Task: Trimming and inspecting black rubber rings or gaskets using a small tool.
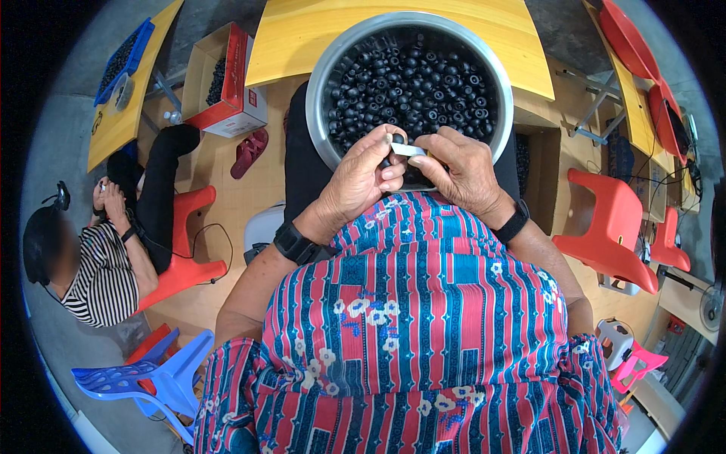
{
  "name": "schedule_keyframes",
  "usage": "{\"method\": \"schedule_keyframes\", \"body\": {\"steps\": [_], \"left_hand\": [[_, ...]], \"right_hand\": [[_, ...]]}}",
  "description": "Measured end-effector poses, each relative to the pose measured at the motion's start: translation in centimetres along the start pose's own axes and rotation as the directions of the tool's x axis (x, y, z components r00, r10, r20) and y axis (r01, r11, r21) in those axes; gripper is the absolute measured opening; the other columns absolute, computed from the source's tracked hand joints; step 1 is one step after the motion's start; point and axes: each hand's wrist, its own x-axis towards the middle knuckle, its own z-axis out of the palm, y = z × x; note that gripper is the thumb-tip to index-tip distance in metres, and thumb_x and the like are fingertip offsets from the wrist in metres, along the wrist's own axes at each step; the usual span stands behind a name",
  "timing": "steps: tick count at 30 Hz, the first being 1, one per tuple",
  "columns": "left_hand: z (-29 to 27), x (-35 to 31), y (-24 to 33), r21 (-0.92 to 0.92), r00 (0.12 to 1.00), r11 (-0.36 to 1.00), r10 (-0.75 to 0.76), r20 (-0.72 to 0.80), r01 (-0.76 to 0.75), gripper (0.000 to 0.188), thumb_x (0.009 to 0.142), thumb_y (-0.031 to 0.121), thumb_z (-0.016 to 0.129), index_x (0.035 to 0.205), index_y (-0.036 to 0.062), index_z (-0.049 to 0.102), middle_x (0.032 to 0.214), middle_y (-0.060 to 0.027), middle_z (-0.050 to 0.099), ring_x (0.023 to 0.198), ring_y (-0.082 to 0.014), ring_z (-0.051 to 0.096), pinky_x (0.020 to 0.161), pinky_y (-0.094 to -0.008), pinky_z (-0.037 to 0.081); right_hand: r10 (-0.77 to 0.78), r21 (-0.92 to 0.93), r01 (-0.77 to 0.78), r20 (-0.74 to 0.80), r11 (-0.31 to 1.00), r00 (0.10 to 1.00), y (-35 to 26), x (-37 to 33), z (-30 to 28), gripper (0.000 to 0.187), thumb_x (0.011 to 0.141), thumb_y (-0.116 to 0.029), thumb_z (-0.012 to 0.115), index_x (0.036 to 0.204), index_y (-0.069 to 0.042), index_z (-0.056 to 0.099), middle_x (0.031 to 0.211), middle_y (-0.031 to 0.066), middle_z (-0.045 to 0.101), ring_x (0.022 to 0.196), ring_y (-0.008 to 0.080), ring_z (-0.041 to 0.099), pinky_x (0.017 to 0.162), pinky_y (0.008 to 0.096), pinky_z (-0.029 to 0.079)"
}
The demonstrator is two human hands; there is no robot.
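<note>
Just above the near rim of a wide metal basin (317,113), my two hands meet. My left hand (360,168) is closed, its thumb and fingers pinching a small black round part (398,139). Between the thumb and fingers of my right hand (463,168) is a flat pale blade-like strip (407,150), which reaches across to the black part. Whether the strip's tip touches the part is too small to tell. The basin sits at my lap and holds many similar black round parts (423,85), some showing a hole.
Beyond the basin is a yellow table (283,45). A red-and-white carton (236,113) and a dark red sandal (249,153) lie on the floor at left. Another person (106,265) sits further left, near a blue chair (159,374). A red stool (609,227) stands at right.
</note>
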Motion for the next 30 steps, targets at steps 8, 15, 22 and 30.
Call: {"method": "schedule_keyframes", "body": {"steps": [8, 15, 22, 30], "left_hand": [[-0.1, 0.0, 0.0, 0.017, 1.0, 1.0, -0.005, -0.003, 0.005, 0.02, 0.105, 0.024, 0.039, 0.111, 0.0077, 0.05, 0.086, 0.0005, 0.042, 0.07, -0.0048, 0.039, 0.058, -0.0175, 0.035], [-0.2, 0.0, 0.0, -0.004, 1.0, 1.0, -0.017, 0.009, 0.017, 0.02, 0.105, 0.024, 0.039, 0.111, 0.0077, 0.05, 0.086, 0.0005, 0.042, 0.07, -0.0047, 0.039, 0.058, -0.0176, 0.035], [-0.5, 0.0, -0.2, -0.032, 0.994, 0.999, -0.035, 0.102, 0.038, 0.02, 0.105, 0.025, 0.043, 0.11, 0.0073, 0.048, 0.089, 0.0007, 0.043, 0.07, -0.0056, 0.039, 0.06, -0.0193, 0.036], [-0.2, 0.0, -0.3, -0.006, 0.997, 1.0, -0.021, -0.071, 0.021, 0.022, 0.106, 0.025, 0.04, 0.113, 0.008, 0.051, 0.086, 0.0013, 0.045, 0.067, -0.0038, 0.038, 0.058, -0.0176, 0.036]], "right_hand": [[-0.008, -0.01, 0.007, -0.022, 1.0, 1.0, -0.1, 0.1, 0.1, 0.02, 0.084, -0.027, 0.072, 0.092, -0.009, 0.068, 0.074, 0.0073, 0.06, 0.065, 0.0264, 0.062, 0.057, 0.0365, 0.05], [-0.005, -0.007, 0.005, -0.02, 1.0, 1.0, -0.1, 0.0, 0.1, 0.02, 0.085, -0.023, 0.071, 0.093, -0.006, 0.067, 0.073, 0.009, 0.059, 0.064, 0.0259, 0.06, 0.056, 0.0358, 0.048], [0.23, 0.04, -0.227, -0.148, 0.973, 0.962, 1.6, 0.2, 0.6, 0.019, 0.087, -0.022, 0.068, 0.085, -0.003, 0.066, 0.082, 0.0153, 0.064, 0.077, 0.0351, 0.063, 0.067, 0.0402, 0.051], [0.057, 0.263, -0.039, -0.063, 0.964, 0.996, 0.2, 0.3, 0.3, 0.04, 0.084, -0.024, 0.071, 0.119, -0.008, 0.064, 0.091, 0.0135, 0.067, 0.082, 0.0326, 0.065, 0.073, 0.0368, 0.052]]}}
